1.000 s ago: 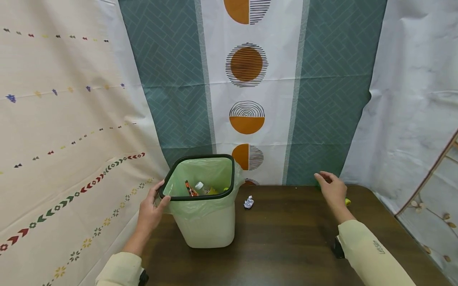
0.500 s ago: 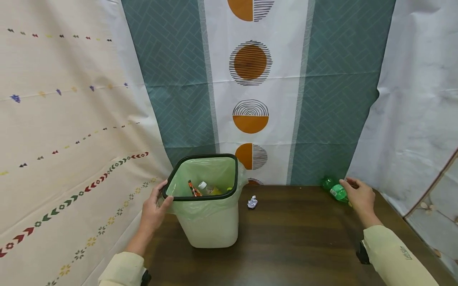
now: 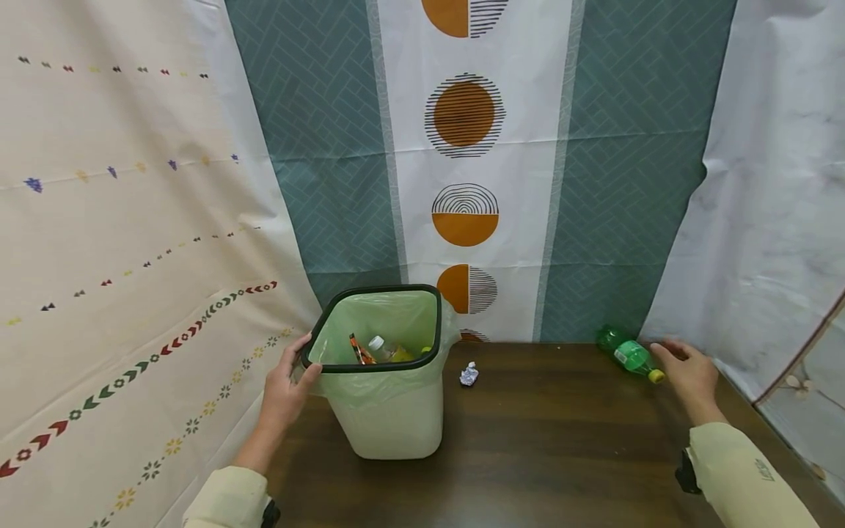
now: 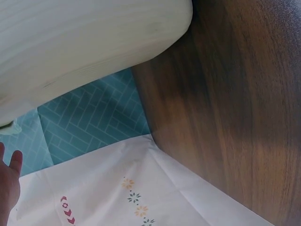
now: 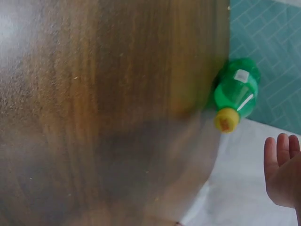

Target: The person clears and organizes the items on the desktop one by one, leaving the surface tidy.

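A pale trash bin (image 3: 389,422) with a black rim and a green plastic liner stands on the brown table. My left hand (image 3: 285,389) holds its front left corner, thumb along the front rim and fingers at the left side. A green plastic bottle (image 3: 630,353) with a yellow cap lies on its side near the table's back right. Just right of the bottle is my right hand (image 3: 689,374), its fingers loosely bent and nothing in them. In the right wrist view the fingers (image 5: 282,148) show apart from the bottle's cap (image 5: 227,120).
Inside the bin lie a clear bottle with a white cap (image 3: 377,344) and an orange wrapper (image 3: 360,350). A crumpled paper ball (image 3: 469,374) sits right of the bin. Patterned cloths (image 3: 594,220) hang behind and at both sides of the table (image 3: 528,440).
My right hand has moved to the right, past the green bottle, which now shows fully with its cap. My left hand stays at the bin's rim. The view has shifted slightly.
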Available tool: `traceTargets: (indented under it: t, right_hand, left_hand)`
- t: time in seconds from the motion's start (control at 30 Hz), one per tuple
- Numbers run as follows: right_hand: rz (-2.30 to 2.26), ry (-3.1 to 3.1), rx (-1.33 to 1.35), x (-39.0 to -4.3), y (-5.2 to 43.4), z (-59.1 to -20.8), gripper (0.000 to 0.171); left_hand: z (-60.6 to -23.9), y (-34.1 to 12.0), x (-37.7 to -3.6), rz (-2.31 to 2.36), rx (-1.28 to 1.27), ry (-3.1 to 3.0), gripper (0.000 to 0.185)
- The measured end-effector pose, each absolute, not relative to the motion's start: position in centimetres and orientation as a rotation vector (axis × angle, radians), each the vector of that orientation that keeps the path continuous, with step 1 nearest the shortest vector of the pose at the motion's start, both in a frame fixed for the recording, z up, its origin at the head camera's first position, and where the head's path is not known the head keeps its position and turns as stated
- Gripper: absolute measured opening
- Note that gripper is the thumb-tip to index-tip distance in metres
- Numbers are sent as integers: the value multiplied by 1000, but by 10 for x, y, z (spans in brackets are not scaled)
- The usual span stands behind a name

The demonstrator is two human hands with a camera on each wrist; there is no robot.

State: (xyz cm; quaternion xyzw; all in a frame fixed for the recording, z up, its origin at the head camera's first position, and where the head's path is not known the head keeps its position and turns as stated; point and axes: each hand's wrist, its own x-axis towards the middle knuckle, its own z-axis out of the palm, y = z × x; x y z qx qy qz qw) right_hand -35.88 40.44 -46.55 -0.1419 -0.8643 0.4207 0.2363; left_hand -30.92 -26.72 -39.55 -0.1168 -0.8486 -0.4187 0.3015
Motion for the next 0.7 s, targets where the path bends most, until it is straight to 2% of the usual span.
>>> traceTargets:
  t: [0.7]
  right_hand:
    - [1303, -2443, -613, -359, 433, -504, 73]
  left_hand:
    - [-393, -266, -307, -1119, -284, -2276, 55]
